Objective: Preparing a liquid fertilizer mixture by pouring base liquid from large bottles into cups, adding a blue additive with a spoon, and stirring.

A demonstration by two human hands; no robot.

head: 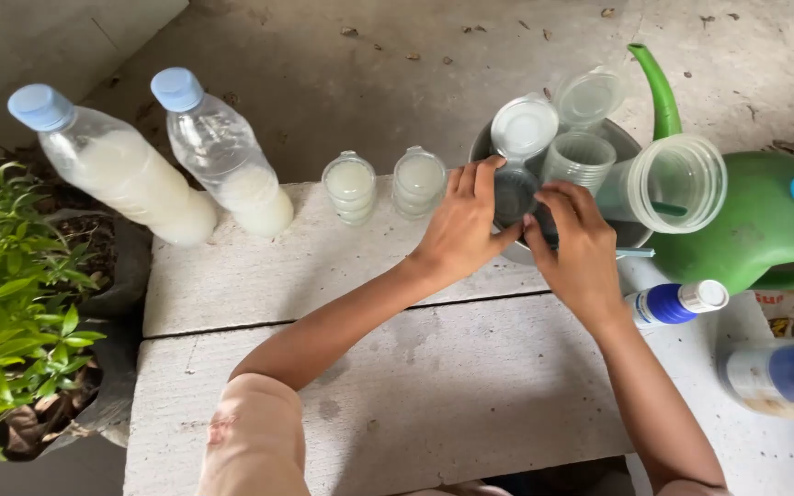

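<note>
While both hands meet over the metal bowl (633, 147), the left hand (459, 230) pinches a small clear plastic cup (513, 193) between thumb and fingers, and the right hand (581, 246) closes its fingertips on the same cup's near rim. Just beyond the grip stand a hinged-lid cup (524, 129) and a stack of empty cups (578, 161). Left of it sit two filled lidded cups (349, 186) and two milky bottles (232, 156); a green watering can (746, 220) stands to the right.
</note>
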